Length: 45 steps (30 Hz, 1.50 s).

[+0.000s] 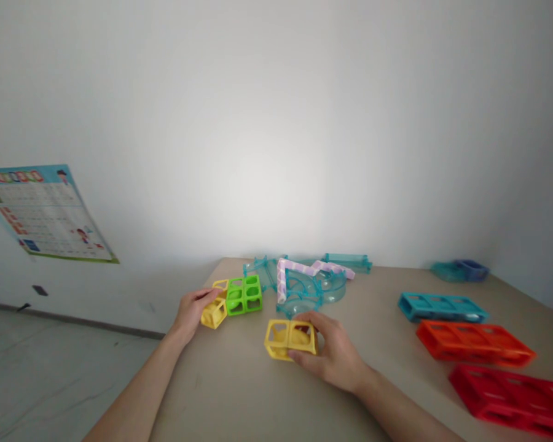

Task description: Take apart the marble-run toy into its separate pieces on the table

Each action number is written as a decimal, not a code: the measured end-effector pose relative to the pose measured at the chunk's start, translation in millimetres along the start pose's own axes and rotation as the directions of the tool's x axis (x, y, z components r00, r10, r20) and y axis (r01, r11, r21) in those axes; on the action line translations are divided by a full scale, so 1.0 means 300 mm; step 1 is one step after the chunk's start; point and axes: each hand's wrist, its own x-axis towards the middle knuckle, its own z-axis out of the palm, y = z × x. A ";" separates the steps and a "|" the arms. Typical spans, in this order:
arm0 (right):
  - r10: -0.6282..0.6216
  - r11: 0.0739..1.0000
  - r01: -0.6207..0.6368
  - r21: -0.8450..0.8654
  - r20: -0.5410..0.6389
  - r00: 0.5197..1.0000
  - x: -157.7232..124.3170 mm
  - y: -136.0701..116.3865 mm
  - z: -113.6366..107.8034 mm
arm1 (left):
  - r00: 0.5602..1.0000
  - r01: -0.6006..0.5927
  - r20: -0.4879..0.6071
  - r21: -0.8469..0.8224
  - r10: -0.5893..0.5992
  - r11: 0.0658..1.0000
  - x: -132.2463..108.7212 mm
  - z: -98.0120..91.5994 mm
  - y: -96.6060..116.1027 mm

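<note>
Yellow 2-cell block [289,339] pinched in R hand [334,351], fingers part-curled, abt mid counter [239,387], in front of teal track pcs [299,304]. L hand [193,312] part-closed on other yellow cubes [214,314], right beside green block [244,296]. Blue block [442,302], orange block [474,339] & red block [511,393] well apart, off to R.

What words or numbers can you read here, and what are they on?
No words or numbers are clear enough to quote.
Poster on the wall, heading: big colourful characters, too blurred to read.
Same poster, rows of print below: too small and blurred to read.
Yellow frame in the right hand: no writing I can see.
Green frame: none I can see either.
</note>
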 end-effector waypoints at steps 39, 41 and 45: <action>0.346 0.824 -0.012 0.567 -0.486 0.803 0.010 0.057 0.011 | 0.839 0.544 0.482 -0.763 -0.252 0.350 -0.259 0.467 0.215; 0.375 0.805 -0.011 0.593 -0.493 0.785 0.011 0.063 0.001 | 0.818 0.575 0.536 -0.752 -0.208 0.322 -0.266 0.501 0.205; 0.382 0.795 -0.039 0.605 -0.450 0.807 0.012 0.066 0.008 | 0.795 0.599 0.587 -0.725 -0.152 0.339 -0.256 0.479 0.190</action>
